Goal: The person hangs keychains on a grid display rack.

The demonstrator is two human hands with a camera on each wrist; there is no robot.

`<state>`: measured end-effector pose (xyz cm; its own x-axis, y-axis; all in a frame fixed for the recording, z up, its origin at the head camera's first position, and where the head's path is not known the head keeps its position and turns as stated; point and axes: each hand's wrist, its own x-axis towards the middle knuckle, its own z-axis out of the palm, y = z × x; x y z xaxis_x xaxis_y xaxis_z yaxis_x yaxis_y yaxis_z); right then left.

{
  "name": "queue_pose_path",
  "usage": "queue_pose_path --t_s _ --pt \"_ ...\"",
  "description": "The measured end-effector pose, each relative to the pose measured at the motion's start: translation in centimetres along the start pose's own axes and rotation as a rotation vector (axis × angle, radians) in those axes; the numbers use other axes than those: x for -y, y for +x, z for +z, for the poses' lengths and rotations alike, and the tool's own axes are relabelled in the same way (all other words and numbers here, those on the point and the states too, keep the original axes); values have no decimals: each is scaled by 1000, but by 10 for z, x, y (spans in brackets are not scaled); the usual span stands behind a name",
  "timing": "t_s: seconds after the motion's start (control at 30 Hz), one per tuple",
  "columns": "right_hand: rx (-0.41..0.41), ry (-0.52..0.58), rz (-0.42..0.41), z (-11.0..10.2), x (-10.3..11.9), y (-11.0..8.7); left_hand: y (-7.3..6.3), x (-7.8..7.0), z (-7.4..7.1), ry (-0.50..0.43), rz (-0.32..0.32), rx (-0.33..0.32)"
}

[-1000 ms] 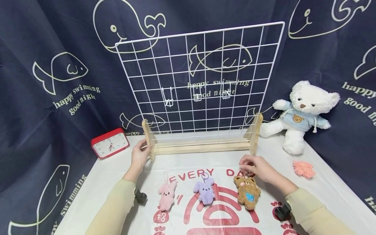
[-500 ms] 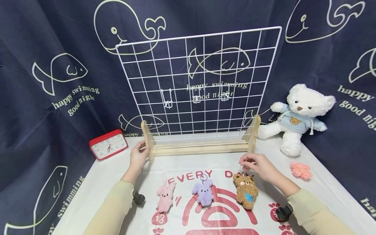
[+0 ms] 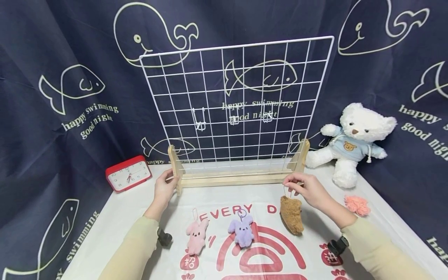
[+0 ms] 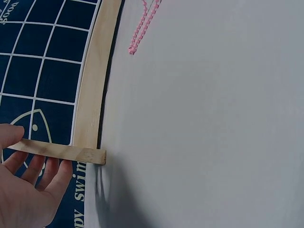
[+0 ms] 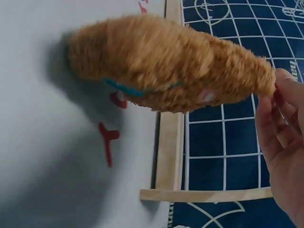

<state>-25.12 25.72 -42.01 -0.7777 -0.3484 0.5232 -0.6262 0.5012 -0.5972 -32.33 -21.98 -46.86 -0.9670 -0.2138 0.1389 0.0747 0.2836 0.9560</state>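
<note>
The right hand [image 3: 308, 190] holds up the brown bear [image 3: 291, 217], and the left hand [image 3: 164, 188] holds the stand [image 3: 232, 180].
The right hand pinches the loop [image 3: 285, 190] on the brown bear's top, so it hangs over the table [image 3: 210, 194], in front of the stand's right part. The left hand pinches the stand's left wooden end. The pink bunny [image 3: 196, 238] and purple bunny [image 3: 243, 231] lie apart on the table, left of the brown bear.
</note>
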Motion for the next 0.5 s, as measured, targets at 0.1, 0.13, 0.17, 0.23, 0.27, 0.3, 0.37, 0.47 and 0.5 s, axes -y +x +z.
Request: queue_pose_path --t_s 0.1,0.13,0.17,0.23,0.27,0.3,0.37,0.47,0.5 --pt "-28 -12 -11 -1 5 6 1 2 0 -1 2 1" --pt "-37 -21 -13 -1 6 8 1 2 0 -1 4 0" --pt "-47 -26 -13 -2 7 10 0 2 0 -1 7 0" --pt "-64 -25 -13 -3 9 14 0 2 0 -1 9 -1" --pt "-72 -27 -16 -3 10 15 0 2 0 0 10 -2" --pt "-78 -30 -19 -3 10 18 0 2 1 -1 11 -2" --pt "-99 -44 -34 -3 11 22 0 2 1 -2 11 -5" --pt "-132 -82 -70 -3 11 30 0 2 1 -3 10 -10" --pt "-144 -93 -82 -2 10 32 0 2 1 -1 10 -11"
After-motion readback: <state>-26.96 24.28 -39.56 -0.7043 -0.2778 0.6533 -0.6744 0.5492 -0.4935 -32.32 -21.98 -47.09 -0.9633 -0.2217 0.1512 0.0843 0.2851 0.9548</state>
